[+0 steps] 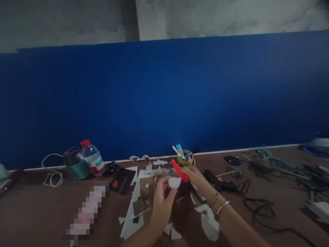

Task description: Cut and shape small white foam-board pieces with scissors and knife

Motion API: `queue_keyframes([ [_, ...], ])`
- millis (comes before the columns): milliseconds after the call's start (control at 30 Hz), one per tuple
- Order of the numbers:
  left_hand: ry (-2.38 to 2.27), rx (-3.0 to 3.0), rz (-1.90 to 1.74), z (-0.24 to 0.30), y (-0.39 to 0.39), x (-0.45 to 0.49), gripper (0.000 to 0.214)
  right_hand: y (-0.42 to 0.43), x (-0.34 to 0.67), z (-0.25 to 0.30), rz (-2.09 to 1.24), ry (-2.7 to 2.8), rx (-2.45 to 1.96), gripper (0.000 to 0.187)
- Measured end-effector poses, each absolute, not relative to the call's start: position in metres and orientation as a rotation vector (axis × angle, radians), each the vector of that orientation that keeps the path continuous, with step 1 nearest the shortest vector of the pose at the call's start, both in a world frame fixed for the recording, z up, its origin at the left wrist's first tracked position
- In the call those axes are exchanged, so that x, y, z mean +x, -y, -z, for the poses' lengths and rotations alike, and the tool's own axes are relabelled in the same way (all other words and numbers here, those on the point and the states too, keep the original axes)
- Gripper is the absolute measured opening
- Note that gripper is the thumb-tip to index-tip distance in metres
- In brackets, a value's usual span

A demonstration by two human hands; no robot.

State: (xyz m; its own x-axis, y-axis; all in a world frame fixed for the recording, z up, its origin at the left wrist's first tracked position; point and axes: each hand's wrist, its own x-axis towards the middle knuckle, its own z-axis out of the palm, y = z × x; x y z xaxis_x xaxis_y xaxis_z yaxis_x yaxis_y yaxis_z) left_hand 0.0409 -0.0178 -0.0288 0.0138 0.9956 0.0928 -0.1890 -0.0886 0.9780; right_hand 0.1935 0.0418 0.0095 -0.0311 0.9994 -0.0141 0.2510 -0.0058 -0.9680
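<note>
My left hand (162,197) is raised over the brown table (46,212), fingers pinched on a small white rounded piece (174,182). My right hand (195,175), with bracelets at the wrist, grips red-handled scissors (180,171) whose blades meet the white piece. Under both hands lie white paper offcuts (133,219) and brown card scraps (140,206). A crumpled white lump (209,223) rests by my right forearm.
A blue board (164,96) stands along the table's back edge. A water bottle (92,157), a teal pot (75,164), a white cable (52,176), a cup of pens (185,156), a black glue gun (221,183) with black cord (259,209), and green stems (272,164) at right.
</note>
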Motion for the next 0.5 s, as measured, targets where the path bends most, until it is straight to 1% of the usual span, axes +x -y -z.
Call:
queue_keyframes([
  [100, -0.981, 1.272, -1.228, 0.040, 0.031, 0.040, 0.034, -0.036, 0.188, -0.004, -1.101, 1.328, -1.396, 0.022],
  [300, -1.035, 1.369, -1.114, 0.052, 0.029, 0.027, 0.033, -0.020, 0.181, 0.005, -1.121, 1.185, -1.350, 0.027],
  [433, -1.021, 1.371, -1.090, 0.050, 0.030, 0.019, 0.032, -0.013, 0.180, -0.002, -1.136, 1.307, -1.338, 0.029],
  [500, -1.017, 1.378, -1.080, 0.048, 0.031, 0.015, 0.033, -0.011, 0.183, -0.008, -1.026, 1.448, -1.366, 0.029],
])
